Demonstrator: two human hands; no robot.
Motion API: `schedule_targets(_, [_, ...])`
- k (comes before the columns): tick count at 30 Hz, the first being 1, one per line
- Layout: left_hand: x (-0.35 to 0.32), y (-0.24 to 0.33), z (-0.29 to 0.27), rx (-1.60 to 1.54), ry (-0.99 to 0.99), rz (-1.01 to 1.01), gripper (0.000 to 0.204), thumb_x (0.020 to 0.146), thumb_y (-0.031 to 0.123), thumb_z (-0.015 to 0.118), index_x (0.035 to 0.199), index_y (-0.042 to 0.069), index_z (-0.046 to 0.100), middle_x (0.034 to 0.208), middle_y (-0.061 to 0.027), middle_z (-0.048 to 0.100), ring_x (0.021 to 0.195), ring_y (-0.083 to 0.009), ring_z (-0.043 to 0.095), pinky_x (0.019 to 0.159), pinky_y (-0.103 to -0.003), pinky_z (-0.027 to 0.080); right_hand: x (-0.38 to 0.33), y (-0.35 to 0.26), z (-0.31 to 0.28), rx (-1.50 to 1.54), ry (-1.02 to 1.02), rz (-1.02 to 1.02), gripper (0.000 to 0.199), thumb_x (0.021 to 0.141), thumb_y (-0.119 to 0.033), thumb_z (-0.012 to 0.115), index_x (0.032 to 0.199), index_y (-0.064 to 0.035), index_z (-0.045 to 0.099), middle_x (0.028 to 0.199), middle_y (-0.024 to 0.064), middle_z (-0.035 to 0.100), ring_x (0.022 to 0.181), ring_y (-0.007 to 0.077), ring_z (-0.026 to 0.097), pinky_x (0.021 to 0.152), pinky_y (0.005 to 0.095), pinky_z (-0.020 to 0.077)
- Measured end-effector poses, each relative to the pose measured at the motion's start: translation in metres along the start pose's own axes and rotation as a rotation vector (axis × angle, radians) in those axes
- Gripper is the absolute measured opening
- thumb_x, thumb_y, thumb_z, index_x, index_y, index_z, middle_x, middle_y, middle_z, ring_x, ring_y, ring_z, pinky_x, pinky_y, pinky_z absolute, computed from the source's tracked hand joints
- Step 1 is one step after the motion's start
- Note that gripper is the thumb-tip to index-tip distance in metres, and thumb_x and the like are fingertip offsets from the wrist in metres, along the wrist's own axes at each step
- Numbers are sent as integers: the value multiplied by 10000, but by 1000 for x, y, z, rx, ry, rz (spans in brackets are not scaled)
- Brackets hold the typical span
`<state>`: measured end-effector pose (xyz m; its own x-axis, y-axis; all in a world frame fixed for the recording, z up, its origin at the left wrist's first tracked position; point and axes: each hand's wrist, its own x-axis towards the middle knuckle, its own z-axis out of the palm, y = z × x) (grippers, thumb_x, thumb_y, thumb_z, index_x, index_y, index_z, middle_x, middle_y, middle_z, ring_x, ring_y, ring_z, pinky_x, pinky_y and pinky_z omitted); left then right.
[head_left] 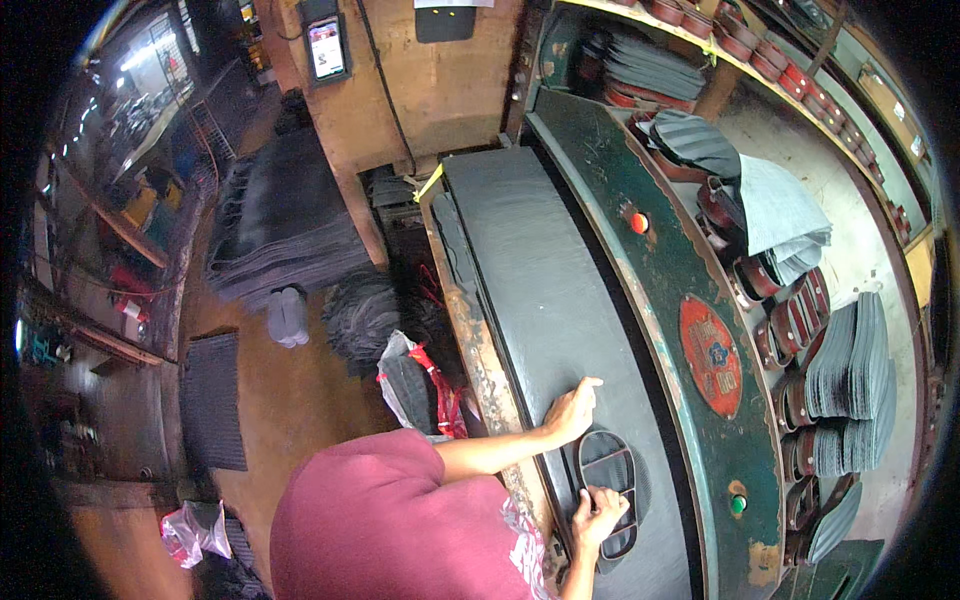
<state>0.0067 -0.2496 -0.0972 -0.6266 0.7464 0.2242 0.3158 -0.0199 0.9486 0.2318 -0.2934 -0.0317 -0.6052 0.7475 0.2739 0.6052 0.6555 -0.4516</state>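
Note:
A dark sole-shaped cutting die [633,462] with crossbars stands on a long grey sheet [545,290] on the bed of a green press. My right hand [600,517] is closed on the crossbars in the die's lower half. Beyond the die's upper end, my left hand [570,414] hovers over or rests on the sheet; I cannot tell which. One of its fingers is stretched out and it holds nothing. A darker sole-shaped patch shows along the die's right side. What lies directly under the die is partly hidden.
The green press beam [665,270] runs along the right, with an orange button [640,223] and a green button [739,504]. Behind it are stacks of grey soles [848,360] and reddish dies [797,310]. At left, dark sheets [290,200] and a plastic bag [410,385] lie low.

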Motion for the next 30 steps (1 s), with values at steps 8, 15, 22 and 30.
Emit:
schedule_targets(8, [0, 25, -3, 292, -318, 112, 384, 1026, 364, 551, 1252, 54, 565, 1136, -193, 633, 1149, -365, 586, 942, -525, 469, -50, 78, -86, 735, 457, 673, 247, 927, -193, 681, 1033, 24, 627, 901, 50, 574, 862, 175, 547, 826, 330, 442])
schedule_targets(15, [-18, 21, -14, 695, -695, 391, 409, 920, 336, 705, 1146, 8, 614, 1180, -186, 597, 1177, -344, 542, 1014, -475, 406, -104, 93, -122, 997, 468, 724, 393, 952, -373, 705, 1098, -24, 599, 1024, 114, 623, 833, 220, 572, 768, 380, 486])
schedule_targets(22, [-35, 72, -83, 459, -906, -234, 360, 1052, 308, 497, 1136, -33, 577, 1045, -310, 669, 994, -406, 696, 840, -564, 545, -94, 63, -114, 800, 510, 556, 241, 1008, -274, 653, 978, -44, 586, 889, 11, 541, 821, 128, 485, 761, 290, 412])
schedule_targets(30, [-35, 179, -331, 140, -453, -192, 285, 1042, 281, 572, 1094, 2, 597, 888, -191, 625, 814, -298, 647, 768, -422, 516, -32, 27, -60, 254, 249, 681, 266, 971, -229, 695, 957, 37, 685, 776, 53, 615, 727, 157, 545, 695, 326, 455])
